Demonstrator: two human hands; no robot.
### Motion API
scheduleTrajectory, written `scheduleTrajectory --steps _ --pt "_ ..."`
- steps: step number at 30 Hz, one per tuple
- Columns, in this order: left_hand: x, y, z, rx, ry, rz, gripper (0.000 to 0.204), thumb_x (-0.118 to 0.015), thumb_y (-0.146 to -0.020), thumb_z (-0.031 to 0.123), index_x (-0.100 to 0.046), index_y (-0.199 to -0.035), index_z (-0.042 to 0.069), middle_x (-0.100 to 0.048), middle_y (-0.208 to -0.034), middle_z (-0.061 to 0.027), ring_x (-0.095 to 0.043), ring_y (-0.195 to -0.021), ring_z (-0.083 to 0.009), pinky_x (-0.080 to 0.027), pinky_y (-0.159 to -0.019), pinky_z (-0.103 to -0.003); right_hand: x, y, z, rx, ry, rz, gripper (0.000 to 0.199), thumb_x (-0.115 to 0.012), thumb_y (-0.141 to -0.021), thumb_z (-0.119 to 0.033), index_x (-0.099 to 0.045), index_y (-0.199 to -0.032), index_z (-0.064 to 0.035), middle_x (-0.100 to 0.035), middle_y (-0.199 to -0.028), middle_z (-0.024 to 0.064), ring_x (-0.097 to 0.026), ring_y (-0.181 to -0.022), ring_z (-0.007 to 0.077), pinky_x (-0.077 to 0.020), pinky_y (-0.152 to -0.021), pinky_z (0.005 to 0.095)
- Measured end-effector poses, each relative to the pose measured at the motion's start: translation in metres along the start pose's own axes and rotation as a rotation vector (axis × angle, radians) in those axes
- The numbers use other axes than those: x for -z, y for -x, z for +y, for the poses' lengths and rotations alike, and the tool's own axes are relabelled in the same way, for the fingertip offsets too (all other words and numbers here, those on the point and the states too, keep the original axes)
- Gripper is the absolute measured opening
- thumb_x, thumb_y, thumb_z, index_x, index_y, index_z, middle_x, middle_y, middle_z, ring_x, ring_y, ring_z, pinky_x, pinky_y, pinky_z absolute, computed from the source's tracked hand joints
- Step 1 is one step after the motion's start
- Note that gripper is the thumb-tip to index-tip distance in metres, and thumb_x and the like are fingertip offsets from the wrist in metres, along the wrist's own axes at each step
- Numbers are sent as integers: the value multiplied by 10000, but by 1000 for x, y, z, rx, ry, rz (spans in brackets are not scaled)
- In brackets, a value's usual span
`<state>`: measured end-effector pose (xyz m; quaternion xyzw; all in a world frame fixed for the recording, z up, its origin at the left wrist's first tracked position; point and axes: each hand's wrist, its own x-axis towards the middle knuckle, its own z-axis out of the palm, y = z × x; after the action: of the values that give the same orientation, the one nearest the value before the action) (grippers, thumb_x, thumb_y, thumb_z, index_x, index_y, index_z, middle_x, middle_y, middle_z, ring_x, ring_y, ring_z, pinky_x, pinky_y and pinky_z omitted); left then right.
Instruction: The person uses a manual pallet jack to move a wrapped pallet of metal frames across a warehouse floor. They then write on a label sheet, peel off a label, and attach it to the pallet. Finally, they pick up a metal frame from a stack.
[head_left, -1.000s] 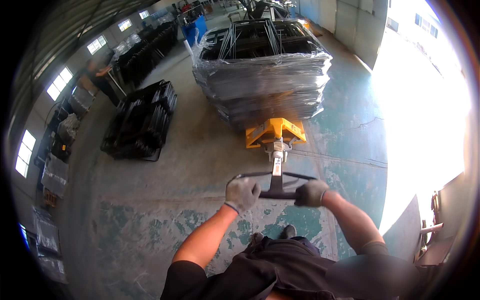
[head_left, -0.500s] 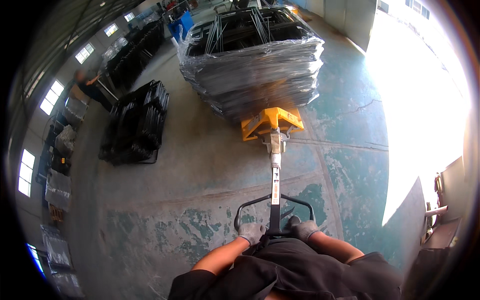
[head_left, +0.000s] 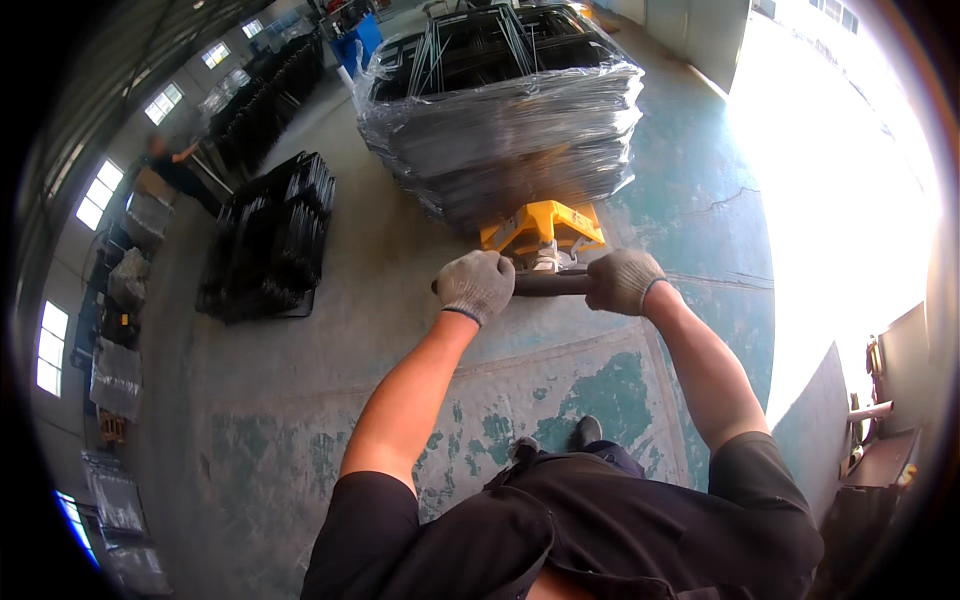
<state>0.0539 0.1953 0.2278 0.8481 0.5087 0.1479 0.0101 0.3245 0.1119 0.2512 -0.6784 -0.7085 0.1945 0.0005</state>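
Step in hand, my read: working the jack's handle. Could be a pump stroke or setting up to steer; one view doesn't settle which.

Left hand [head_left: 477, 285]: gloved, fingers wrapped on the left part of the handle [head_left: 550, 284]. Right hand [head_left: 624, 281]: gloved, closed on the right part. Bare bar shows between them. Both arms reach well forward, handle out ahead of the torso.

Jack [head_left: 548, 214]: yellow body straight ahead, just beyond the handle, close up against the near side of the load [head_left: 500, 145]. Load is a tall pile of dark frames in clear film. Forks hidden, so can't tell how far under they sit, or if the load is off the floor [head_left: 400, 350].

Next move, judged from here: calls for a firm two-hand grip and an even push or pull through the bar, no twist. Shoes [head_left: 588, 431] are on the floor on the near side of the handle; would want them clear of the jack if it rolls. Also mind the black stack [head_left: 268, 245], left of the load with floor between, if the load swings that way. Film looks loose at the upper left corner; snag risk.
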Motion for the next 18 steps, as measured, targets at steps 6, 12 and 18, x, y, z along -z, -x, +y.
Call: scheduleTrajectory --steps 6,12,18 --pt "-41 139 -4 62 39 -342 357 -608 -1010 337 -822 -901 73 -802 -909 -198 -795 -884 -415 -632 -850 -536 -131 83 -31 -21 -35 -202 351 -730 -898 -424 -828 -1094 -150 -821 -992 190 -806 -1003 391 -631 -871 539" --pt "-164 277 -20 116 161 -1095 440 -544 -1050 425 -822 -1236 139 -803 -1254 -188 -748 -1218 -411 -599 -1016 -545 -399 127 -8 -370 -349 -478 489 -634 -1016 -523 -781 -1299 -153 -797 -1252 223 -765 -1200 400 -586 -1022 521" --pt "-61 190 -32 -49 198 -532 305 -653 -1000 301 -793 -865 67 -785 -989 -247 -782 -986 -414 -611 -927 -530 -180 76 -15 201 25 -713 502 -675 -1011 -517 -804 -1331 -152 -794 -1303 183 -744 -1239 404 -585 -1042 491"
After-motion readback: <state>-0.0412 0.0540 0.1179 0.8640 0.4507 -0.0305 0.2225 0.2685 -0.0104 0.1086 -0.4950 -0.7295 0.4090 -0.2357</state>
